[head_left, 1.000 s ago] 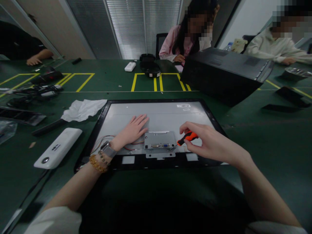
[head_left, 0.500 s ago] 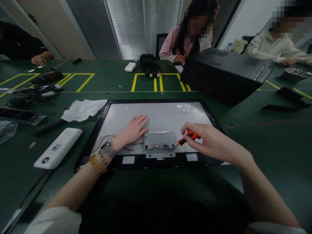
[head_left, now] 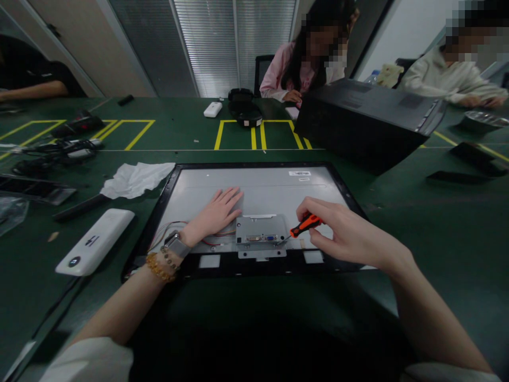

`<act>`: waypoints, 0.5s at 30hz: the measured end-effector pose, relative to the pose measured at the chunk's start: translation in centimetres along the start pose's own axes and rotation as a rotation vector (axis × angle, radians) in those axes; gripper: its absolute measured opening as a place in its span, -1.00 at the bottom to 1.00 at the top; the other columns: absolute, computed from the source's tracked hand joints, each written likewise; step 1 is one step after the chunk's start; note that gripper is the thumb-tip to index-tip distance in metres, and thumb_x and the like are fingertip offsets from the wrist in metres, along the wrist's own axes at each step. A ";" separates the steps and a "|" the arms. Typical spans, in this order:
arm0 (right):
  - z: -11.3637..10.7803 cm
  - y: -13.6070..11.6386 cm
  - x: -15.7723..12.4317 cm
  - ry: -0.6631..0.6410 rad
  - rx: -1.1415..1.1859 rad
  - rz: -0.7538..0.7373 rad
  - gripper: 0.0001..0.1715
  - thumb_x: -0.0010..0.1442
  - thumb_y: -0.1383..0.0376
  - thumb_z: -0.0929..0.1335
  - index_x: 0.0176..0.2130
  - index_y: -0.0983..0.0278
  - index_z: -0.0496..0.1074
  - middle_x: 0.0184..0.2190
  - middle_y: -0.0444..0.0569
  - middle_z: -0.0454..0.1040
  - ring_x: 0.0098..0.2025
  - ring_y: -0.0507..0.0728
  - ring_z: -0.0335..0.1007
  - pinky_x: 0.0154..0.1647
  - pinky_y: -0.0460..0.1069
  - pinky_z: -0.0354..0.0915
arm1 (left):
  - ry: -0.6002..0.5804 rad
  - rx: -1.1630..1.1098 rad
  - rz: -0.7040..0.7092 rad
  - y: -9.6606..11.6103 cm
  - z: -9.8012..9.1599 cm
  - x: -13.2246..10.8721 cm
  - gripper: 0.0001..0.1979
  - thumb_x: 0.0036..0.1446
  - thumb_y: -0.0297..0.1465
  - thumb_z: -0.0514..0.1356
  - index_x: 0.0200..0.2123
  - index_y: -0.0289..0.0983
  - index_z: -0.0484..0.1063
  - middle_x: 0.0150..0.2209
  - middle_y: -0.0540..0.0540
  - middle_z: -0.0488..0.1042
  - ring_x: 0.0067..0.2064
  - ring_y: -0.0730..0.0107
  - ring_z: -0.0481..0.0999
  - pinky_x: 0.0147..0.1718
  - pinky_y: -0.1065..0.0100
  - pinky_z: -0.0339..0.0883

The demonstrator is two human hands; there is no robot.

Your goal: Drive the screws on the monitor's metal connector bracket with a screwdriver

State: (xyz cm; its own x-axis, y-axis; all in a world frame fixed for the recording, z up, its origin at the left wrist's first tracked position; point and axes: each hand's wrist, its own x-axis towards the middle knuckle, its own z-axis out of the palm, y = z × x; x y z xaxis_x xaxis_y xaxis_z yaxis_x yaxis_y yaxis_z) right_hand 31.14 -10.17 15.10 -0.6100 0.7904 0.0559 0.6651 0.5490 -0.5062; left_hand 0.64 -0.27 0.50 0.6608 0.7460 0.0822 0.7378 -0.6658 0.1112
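A monitor panel [head_left: 278, 180] lies face down on the green table, its grey metal back up inside a black frame. My left hand [head_left: 214, 212] rests flat on the metal back, fingers stretched out, just left of a small grey connector box [head_left: 260, 233]. My right hand [head_left: 342, 233] is closed round an orange-handled screwdriver [head_left: 304, 225]. Its tip points down-left at the right edge of the connector box. Thin red and white wires [head_left: 175, 233] run out from the box near my left wrist.
A white rectangular device [head_left: 95, 241] and crumpled white paper [head_left: 135, 178] lie to the left. A black computer case [head_left: 366, 119] sits on its side at the back right. Cables and dark parts clutter the far left. Other people sit across and to the sides.
My right hand has shifted slightly on the screwdriver, whose handle has turned a little. My left hand has stayed put. The person's hand at the far left has drawn back.
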 end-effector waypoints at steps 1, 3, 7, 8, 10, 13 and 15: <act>0.0 0.0 0.0 -0.004 0.004 0.001 -0.80 0.11 0.45 0.26 -0.22 0.23 0.27 -0.27 -0.04 0.41 -0.26 0.12 0.36 -0.20 0.04 0.27 | -0.003 0.004 -0.002 0.0 0.0 0.0 -0.44 0.43 -0.13 -0.18 0.36 -0.29 0.02 0.39 -0.21 -0.04 0.40 0.11 -0.08 0.32 0.00 -0.18; 0.0 -0.1 0.1 -0.010 0.006 0.007 -0.82 0.13 0.44 0.25 -0.22 0.23 0.25 -0.25 -0.03 0.38 -0.26 0.13 0.35 -0.20 0.06 0.27 | -0.011 0.011 -0.005 0.1 -0.1 0.0 -0.44 0.44 -0.14 -0.19 0.36 -0.30 0.02 0.40 -0.21 -0.05 0.40 0.11 -0.08 0.32 0.01 -0.19; 0.1 -0.3 0.3 -0.020 0.004 0.023 -0.85 0.18 0.41 0.23 -0.20 0.23 0.23 -0.23 -0.02 0.35 -0.27 0.13 0.35 -0.20 0.07 0.28 | -0.020 -0.001 -0.009 0.2 -0.3 0.0 -0.45 0.44 -0.15 -0.19 0.36 -0.30 0.01 0.40 -0.21 -0.06 0.40 0.10 -0.09 0.31 -0.01 -0.19; 0.1 -0.3 0.3 -0.021 0.002 0.023 -0.86 0.19 0.41 0.23 -0.20 0.23 0.23 -0.23 -0.02 0.35 -0.27 0.13 0.35 -0.20 0.07 0.28 | -0.019 -0.006 -0.009 0.3 -0.4 0.0 -0.45 0.44 -0.15 -0.19 0.36 -0.29 0.01 0.40 -0.21 -0.06 0.40 0.10 -0.09 0.31 -0.01 -0.19; 0.1 -0.3 0.3 -0.020 -0.010 0.018 -0.87 0.20 0.40 0.24 -0.20 0.23 0.23 -0.23 -0.02 0.36 -0.28 0.12 0.35 -0.22 0.06 0.28 | -0.019 -0.009 -0.007 0.3 -0.4 0.0 -0.45 0.44 -0.15 -0.19 0.36 -0.29 0.01 0.40 -0.21 -0.05 0.40 0.10 -0.09 0.31 -0.01 -0.19; 0.2 -0.1 0.2 -0.007 -0.046 0.021 -0.93 0.26 0.35 0.23 -0.20 0.23 0.26 -0.24 -0.03 0.40 -0.29 0.12 0.38 -0.22 0.05 0.27 | -0.020 -0.001 -0.009 0.3 -0.4 -0.1 -0.45 0.44 -0.15 -0.19 0.36 -0.29 0.01 0.40 -0.21 -0.05 0.40 0.11 -0.09 0.31 0.01 -0.19; 0.2 0.1 0.1 0.001 -0.076 0.036 -0.92 0.32 0.30 0.22 -0.20 0.23 0.28 -0.28 -0.05 0.44 -0.29 0.13 0.40 -0.22 0.04 0.26 | -0.016 0.001 -0.010 0.3 -0.4 -0.1 -0.45 0.43 -0.15 -0.18 0.36 -0.28 0.01 0.40 -0.20 -0.05 0.40 0.11 -0.09 0.32 0.02 -0.20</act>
State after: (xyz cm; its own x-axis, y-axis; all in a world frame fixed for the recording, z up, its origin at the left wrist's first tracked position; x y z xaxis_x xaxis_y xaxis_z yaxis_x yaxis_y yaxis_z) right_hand 31.05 -10.08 14.90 -0.5846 0.8104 0.0398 0.7174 0.5392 -0.4412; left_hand 0.75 -0.48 0.87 0.6553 0.7525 0.0656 0.7447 -0.6582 0.1107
